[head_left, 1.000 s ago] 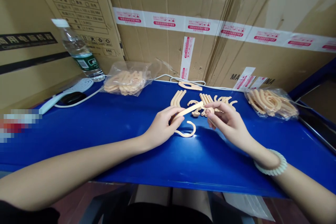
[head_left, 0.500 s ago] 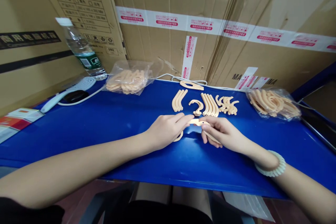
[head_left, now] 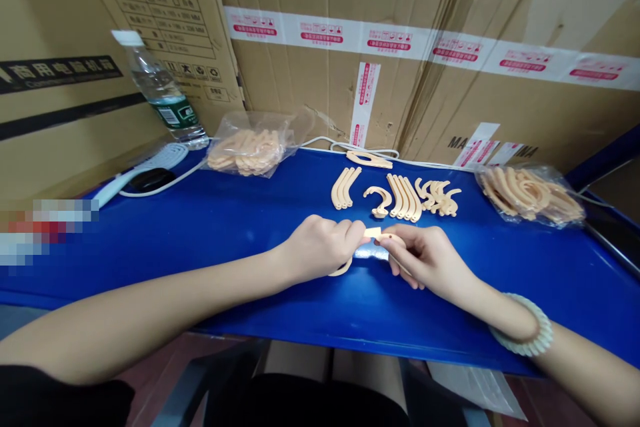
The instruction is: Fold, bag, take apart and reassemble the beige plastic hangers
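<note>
My left hand (head_left: 323,248) is closed with its fingers bent over a beige plastic hanger arm (head_left: 373,232), whose end sticks out past the fingertips. Part of a curved beige loop (head_left: 341,269) shows under that hand; most of it is hidden. My right hand (head_left: 430,257) pinches another beige hanger arm (head_left: 393,238) with a small dark hole near its end. The two ends meet or nearly meet between my hands. Just beyond lie a beige hanger hook (head_left: 380,203), a row of curved arms (head_left: 405,198), a smaller group of arms (head_left: 345,188) and a heap of small hooks (head_left: 436,197).
Clear bags of beige parts lie at the back left (head_left: 250,150) and right (head_left: 530,193). A water bottle (head_left: 167,97) stands at left near a white brush-like item (head_left: 160,159) and a black object (head_left: 153,180). Cardboard boxes (head_left: 320,93) wall the blue table (head_left: 175,233); a white cable (head_left: 340,145) runs along the back.
My left hand's fingers have gone from stretched out to curled around the hanger arm. My right hand keeps its pinch near the same spot. The view has shifted slightly.
</note>
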